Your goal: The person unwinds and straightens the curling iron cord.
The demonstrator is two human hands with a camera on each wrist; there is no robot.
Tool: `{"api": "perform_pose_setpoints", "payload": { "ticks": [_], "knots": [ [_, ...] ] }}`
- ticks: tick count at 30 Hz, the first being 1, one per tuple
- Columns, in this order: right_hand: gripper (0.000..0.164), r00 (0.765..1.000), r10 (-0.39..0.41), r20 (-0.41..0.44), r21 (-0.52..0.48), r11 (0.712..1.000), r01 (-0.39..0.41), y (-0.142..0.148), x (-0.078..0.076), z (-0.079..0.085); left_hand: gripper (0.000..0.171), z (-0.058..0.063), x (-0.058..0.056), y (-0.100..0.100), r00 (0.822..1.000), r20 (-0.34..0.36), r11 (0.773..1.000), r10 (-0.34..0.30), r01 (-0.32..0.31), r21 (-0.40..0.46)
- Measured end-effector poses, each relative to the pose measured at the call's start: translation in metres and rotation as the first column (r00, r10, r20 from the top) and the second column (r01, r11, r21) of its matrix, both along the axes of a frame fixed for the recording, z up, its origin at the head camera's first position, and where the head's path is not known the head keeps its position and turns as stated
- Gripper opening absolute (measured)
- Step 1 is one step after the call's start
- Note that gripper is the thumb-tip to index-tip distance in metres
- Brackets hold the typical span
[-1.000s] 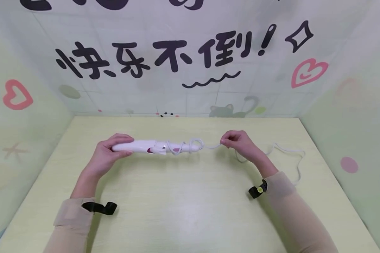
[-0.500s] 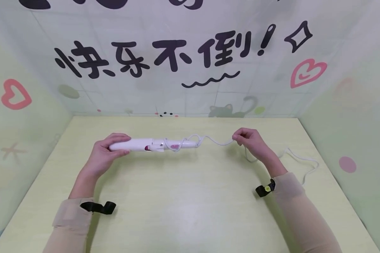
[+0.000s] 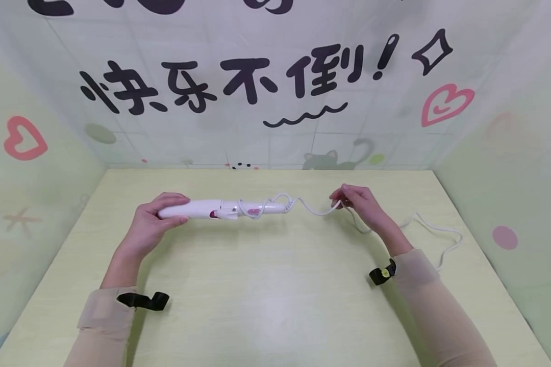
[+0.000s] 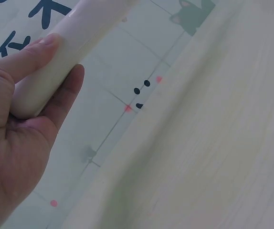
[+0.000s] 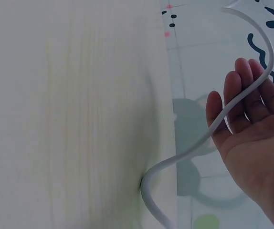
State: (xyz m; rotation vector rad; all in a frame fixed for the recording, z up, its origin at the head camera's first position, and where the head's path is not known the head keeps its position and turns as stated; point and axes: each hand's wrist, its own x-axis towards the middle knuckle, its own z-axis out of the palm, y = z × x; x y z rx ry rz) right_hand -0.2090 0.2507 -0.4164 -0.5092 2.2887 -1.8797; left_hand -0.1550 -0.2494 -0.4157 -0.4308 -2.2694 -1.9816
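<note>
A white hair styling iron [image 3: 197, 209] with pink patches lies level above the table in the head view. My left hand [image 3: 153, 221] grips its thick left end, fingers and thumb around it. The left wrist view shows the smooth white end of the iron [image 4: 75, 47] in the left hand [image 4: 22, 95]. A white cord [image 3: 319, 213] leaves the iron's narrow right end, with loops wound round that part. My right hand [image 3: 360, 206] is at the cord. In the right wrist view, the right hand [image 5: 256, 124] has extended fingers, and the cord [image 5: 201, 142] runs across them.
The pale wooden table [image 3: 266, 285] meets a printed back wall [image 3: 188, 137] and side walls. More cord [image 3: 441, 229] trails over the table to the right, passing behind the right forearm. Black camera straps [image 3: 144, 300] sit on both wrists.
My right hand moved right, drawing out the cord, then its fingers loosened from the pinch and straightened. The left hand and iron shifted slightly left, then stayed still.
</note>
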Motion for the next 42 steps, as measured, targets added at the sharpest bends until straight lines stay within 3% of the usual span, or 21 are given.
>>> {"api": "perform_pose_setpoints", "payload": {
  "ticks": [6, 10, 15, 20, 25, 31, 42],
  "knots": [
    [0.041, 0.998, 0.025, -0.054, -0.015, 1.000, -0.026, -0.004, 0.002, 0.004, 0.038, 0.000, 0.000, 0.000, 1.000, 0.006, 1.000, 0.003, -0.003, -0.008],
    [0.035, 0.994, 0.009, -0.106, -0.064, 0.998, -0.016, -0.014, 0.004, 0.016, 0.038, 0.000, 0.001, 0.001, 1.000, 0.015, 1.000, 0.006, -0.006, -0.029],
    [0.044, 0.991, 0.035, -0.130, -0.127, 0.991, -0.052, -0.035, 0.012, 0.036, 0.038, -0.001, 0.001, 0.002, 1.000, 0.027, 0.999, 0.009, -0.008, -0.048],
    [0.053, 0.981, 0.122, -0.152, -0.104, 0.985, -0.138, -0.058, 0.019, 0.045, 0.038, -0.003, 0.000, 0.003, 1.000, 0.029, 0.999, 0.006, -0.005, -0.050],
    [0.057, 0.979, 0.138, -0.148, -0.063, 0.987, -0.149, -0.078, 0.017, 0.040, 0.038, -0.003, -0.002, 0.005, 1.000, 0.027, 0.999, 0.000, 0.001, -0.048],
    [0.052, 0.984, 0.158, -0.075, 0.011, 0.987, -0.158, -0.092, 0.013, 0.025, 0.037, -0.003, -0.003, 0.007, 0.999, 0.032, 1.000, -0.010, 0.011, -0.029],
    [0.035, 0.976, 0.217, 0.003, 0.154, 0.964, -0.215, -0.090, 0.013, 0.014, 0.037, -0.003, -0.002, 0.004, 1.000, 0.028, 1.000, -0.007, 0.008, -0.015]
  ]
}}
